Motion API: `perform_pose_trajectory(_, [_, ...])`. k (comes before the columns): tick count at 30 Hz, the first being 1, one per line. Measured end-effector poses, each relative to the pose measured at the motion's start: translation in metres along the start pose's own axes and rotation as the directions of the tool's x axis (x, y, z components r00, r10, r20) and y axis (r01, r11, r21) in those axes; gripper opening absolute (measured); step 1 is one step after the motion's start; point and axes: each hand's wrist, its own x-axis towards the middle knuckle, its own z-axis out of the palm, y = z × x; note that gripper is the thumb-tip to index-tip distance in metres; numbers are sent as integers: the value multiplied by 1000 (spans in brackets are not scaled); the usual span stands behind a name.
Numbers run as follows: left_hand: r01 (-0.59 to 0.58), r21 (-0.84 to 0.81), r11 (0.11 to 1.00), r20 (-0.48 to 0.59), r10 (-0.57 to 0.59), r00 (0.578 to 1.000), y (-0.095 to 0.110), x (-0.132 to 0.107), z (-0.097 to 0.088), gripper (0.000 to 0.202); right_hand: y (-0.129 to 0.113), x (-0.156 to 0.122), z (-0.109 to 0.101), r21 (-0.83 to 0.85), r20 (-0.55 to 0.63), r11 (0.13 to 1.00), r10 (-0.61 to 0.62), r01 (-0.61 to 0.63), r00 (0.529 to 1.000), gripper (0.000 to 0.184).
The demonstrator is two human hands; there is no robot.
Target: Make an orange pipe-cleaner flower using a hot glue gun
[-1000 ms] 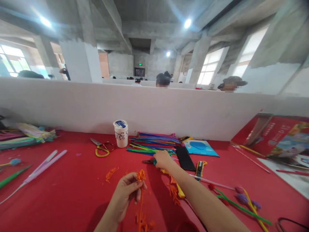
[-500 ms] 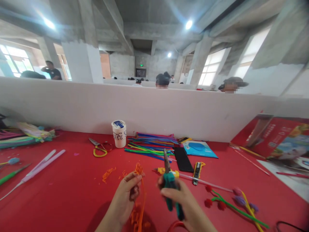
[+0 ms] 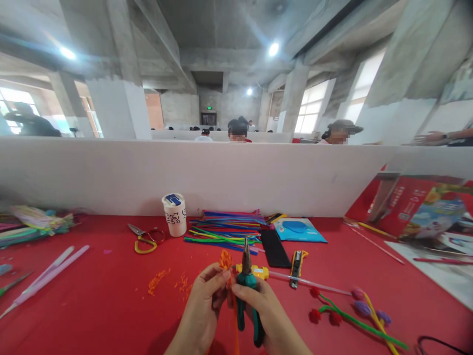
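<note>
My left hand (image 3: pixel 207 293): thumb and fingertips pinched together on orange flower (image 3: pixel 225 260), bloom standing just above them, stem hanging between hands. My right hand (image 3: pixel 266 301): fingers wrapped round pliers (image 3: pixel 246 278), nose pointing up, just beside flower. I see both forearms slanting inward from bottom edge, over red table (image 3: pixel 96 305).

Dull metal-nosed pliers (image 3: pixel 247 280) with smooth plastic-looking handles (image 3: pixel 258 333), smooth red tabletop (image 3: pixel 111 301).
</note>
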Motion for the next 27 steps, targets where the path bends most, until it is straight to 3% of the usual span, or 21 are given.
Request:
perform_pose_trajectory(4, [17, 35, 999, 40, -18, 999, 2, -5, 0, 20, 1, -1, 0, 55, 54, 998, 35, -38, 998, 13])
perform_pose_trajectory(10, [81, 206, 975, 204, -123, 971, 13, -8, -1, 16, -1, -5, 0, 65, 137, 989, 121, -131, 983, 6])
perform_pose_trajectory(14, [117, 237, 964, 203, -167, 965, 20, -5, -6, 21, 2, 1, -3, 32, 182, 989, 134, -142, 974, 8])
perform_pose_trajectory(17, [127, 289, 949, 188, -186, 964, 25, -6, -8, 19, 5, 9, -8, -47, 307, 989, 150, -143, 940, 14])
perform_pose_trajectory(22, [2, 356, 934, 240, -93, 966, 33, -14, -1, 14, 3, 11, -13, -77, 412, 989, 144, -123, 900, 16])
perform_pose_trajectory(27, [-78, 382, 921, 227, -11, 974, 35, -20, 5, 15, -3, -2, -8, -53, 335, 992, 129, -117, 933, 13])
